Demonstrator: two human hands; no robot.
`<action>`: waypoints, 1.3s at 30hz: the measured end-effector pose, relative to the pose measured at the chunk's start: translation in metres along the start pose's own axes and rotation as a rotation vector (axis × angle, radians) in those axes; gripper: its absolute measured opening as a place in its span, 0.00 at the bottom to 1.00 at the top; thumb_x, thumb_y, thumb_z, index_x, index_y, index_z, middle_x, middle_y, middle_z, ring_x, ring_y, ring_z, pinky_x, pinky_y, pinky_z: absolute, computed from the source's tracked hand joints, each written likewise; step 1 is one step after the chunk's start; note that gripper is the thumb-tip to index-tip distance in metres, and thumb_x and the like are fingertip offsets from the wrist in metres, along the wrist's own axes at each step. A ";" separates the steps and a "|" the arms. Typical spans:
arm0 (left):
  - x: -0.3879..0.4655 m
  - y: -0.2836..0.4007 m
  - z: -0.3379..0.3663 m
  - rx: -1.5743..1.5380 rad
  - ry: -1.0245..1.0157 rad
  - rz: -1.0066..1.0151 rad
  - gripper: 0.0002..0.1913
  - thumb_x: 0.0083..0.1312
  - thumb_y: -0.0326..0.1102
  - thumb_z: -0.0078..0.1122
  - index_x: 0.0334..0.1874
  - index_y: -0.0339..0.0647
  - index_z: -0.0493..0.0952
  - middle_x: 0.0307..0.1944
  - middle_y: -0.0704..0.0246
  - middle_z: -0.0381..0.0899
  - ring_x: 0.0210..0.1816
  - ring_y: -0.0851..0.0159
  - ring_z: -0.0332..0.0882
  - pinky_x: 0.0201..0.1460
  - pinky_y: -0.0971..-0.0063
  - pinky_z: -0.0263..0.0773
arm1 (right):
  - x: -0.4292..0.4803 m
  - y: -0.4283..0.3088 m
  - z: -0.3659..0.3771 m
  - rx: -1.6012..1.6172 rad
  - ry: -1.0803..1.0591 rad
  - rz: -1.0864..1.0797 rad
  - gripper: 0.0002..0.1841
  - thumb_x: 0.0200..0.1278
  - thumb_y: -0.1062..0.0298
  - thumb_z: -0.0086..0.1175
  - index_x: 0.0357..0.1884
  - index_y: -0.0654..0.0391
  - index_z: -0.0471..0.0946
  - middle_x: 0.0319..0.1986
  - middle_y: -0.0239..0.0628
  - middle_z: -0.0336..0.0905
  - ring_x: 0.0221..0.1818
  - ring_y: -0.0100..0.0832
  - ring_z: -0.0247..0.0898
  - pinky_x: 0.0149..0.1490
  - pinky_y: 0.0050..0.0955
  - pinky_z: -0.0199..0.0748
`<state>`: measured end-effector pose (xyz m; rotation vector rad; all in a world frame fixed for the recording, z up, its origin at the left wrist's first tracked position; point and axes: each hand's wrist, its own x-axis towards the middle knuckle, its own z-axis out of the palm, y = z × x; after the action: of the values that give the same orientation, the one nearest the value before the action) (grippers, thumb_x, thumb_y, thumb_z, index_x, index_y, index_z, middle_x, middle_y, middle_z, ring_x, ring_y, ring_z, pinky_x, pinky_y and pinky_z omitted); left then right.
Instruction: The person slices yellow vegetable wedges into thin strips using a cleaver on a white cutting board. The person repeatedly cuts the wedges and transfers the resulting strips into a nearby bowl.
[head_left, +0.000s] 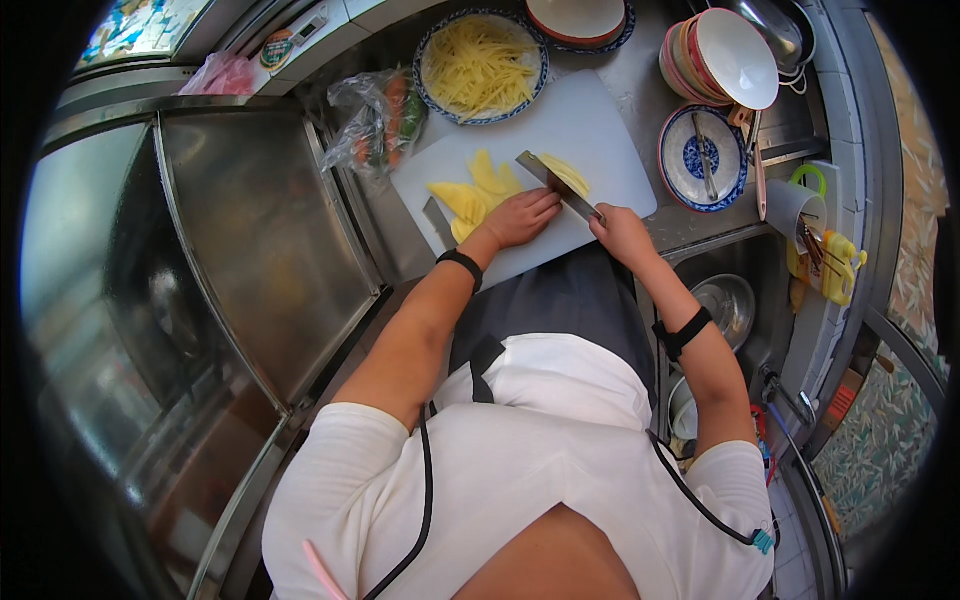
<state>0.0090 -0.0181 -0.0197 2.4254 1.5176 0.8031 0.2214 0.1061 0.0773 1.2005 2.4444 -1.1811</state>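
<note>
My right hand (624, 234) grips the handle of a kitchen knife (541, 171), whose broad blade slants across a white cutting board (607, 135). My left hand (521, 217) lies palm down against the blade's left side, fingertips bent close to the metal. It presses on pale yellow slices, apparently potato, mostly hidden under the fingers. Thin cut strips (566, 174) rest just right of the blade. More potato slices (461, 201) lie loosely overlapped left of my hand, by a slot in the board's left end.
Behind the board stands a blue-rimmed plate (431, 94) heaped with potato shreds (480, 64). A clear plastic bag (349, 112) holds carrots and a green vegetable. Stacked bowls (739, 60) and a plate with a peeler-like tool (703, 154) stand right. A sink (772, 300) lies nearer me.
</note>
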 end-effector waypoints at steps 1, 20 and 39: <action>0.000 0.000 0.001 0.003 -0.004 0.001 0.17 0.60 0.29 0.60 0.52 0.36 0.80 0.57 0.59 0.79 0.59 0.54 0.78 0.62 0.64 0.77 | 0.002 0.001 0.003 -0.002 0.001 0.000 0.11 0.68 0.61 0.56 0.37 0.60 0.81 0.27 0.55 0.81 0.33 0.58 0.79 0.41 0.52 0.76; 0.058 0.025 -0.131 -0.080 0.357 -0.131 0.15 0.62 0.26 0.63 0.51 0.45 0.82 0.44 0.66 0.81 0.47 0.57 0.80 0.50 0.67 0.76 | 0.055 -0.042 -0.059 -0.535 0.469 -0.636 0.10 0.60 0.65 0.60 0.35 0.50 0.69 0.25 0.30 0.73 0.29 0.33 0.77 0.31 0.33 0.75; 0.048 -0.110 -0.173 -0.384 0.642 -0.881 0.14 0.81 0.38 0.50 0.52 0.34 0.81 0.46 0.65 0.85 0.49 0.69 0.82 0.55 0.76 0.75 | 0.087 -0.054 -0.054 -0.346 0.473 -0.639 0.09 0.61 0.65 0.61 0.36 0.53 0.72 0.26 0.35 0.75 0.31 0.40 0.78 0.33 0.38 0.75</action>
<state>-0.1518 0.0517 0.0971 1.0542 2.1001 1.4991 0.1343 0.1772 0.1051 0.6624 3.3641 -0.5517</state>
